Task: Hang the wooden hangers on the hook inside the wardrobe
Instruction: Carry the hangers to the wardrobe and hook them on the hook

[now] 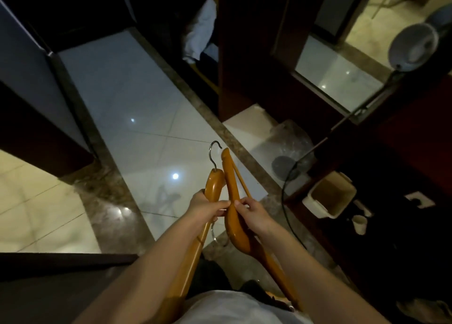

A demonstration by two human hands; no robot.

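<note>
**2 hangers in hand, wardrobe in the dark**

Both hands hold 2 wooden hangers low over the floor, in front of the body. The left hand (205,207) has its fingers curled round the left hanger (214,183), whose metal hook (213,152) points away from the person. The right hand (253,211) pinches the right hanger (231,176) between thumb and fingertips. The 2 hangers lie side by side, touching or almost touching where the thumbs meet.

The near ends of both hangers are hidden behind the forearms and a white shirt (227,306) at the bottom edge. A curve of metal shows just below the left hand; which hanger it belongs to cannot be told.

Beyond the hangers stands the wardrobe (244,66), dark wood, its inside too dim to read. Only a white cloth (201,27) shows there.

Under the hangers is a glossy floor (137,98) of pale tiles with brown stone borders, dotted with lamp reflections. To the right of the hangers, near them, a pale bin (330,196) sits open beside a small cup (359,223). A dark cable (284,201) curves between hangers and bin. Far up to the right of the hangers stands a fan (413,47), its head partly cut by the edge. Crumpled clear plastic (293,137) lies by the fan's base, blurred.
</note>
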